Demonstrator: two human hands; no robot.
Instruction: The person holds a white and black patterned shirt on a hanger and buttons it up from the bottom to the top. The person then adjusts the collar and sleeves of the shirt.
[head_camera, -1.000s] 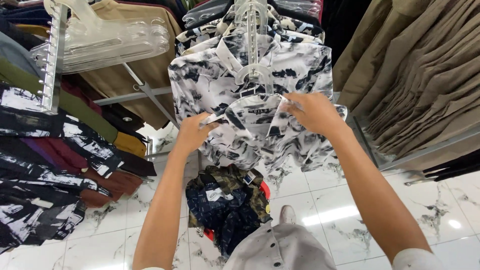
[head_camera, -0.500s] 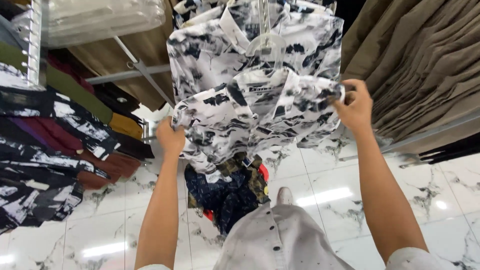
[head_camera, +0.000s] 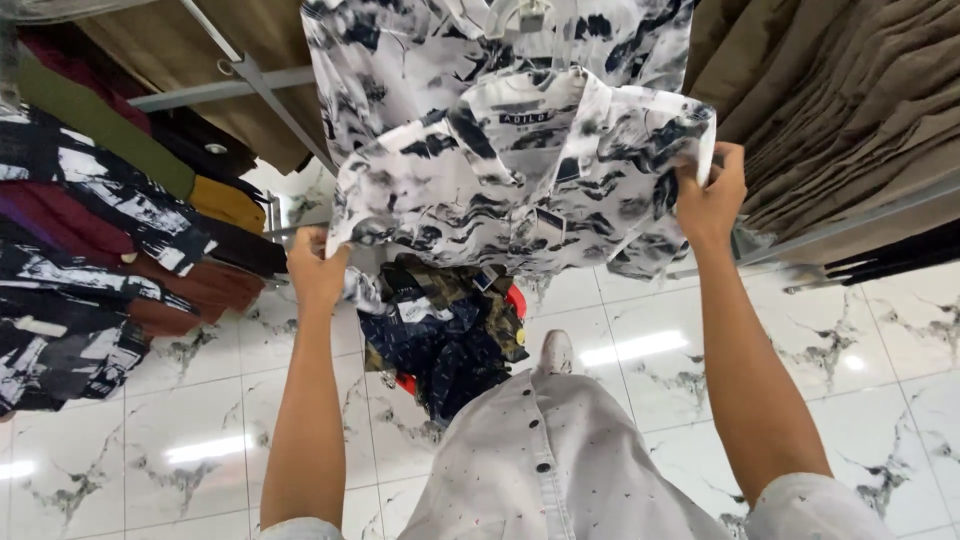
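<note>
Soft, crumpled cloth — a white shirt (head_camera: 520, 170) blotched black and grey, spread wide overhead. Both arms reach straight up: the left hand (head_camera: 318, 265) pinches its lower corner, the right hand (head_camera: 710, 195) clamps the opposite edge. Below, a heap of dark patterned garments (head_camera: 445, 325) lies on glossy marble tiles (head_camera: 180, 440).

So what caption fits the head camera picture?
Two hands, left hand and right hand, hold up a black-and-white patterned shirt among clothes racks.

Two hands (head_camera: 318, 268), two patterned shirts (head_camera: 520, 180)
</note>
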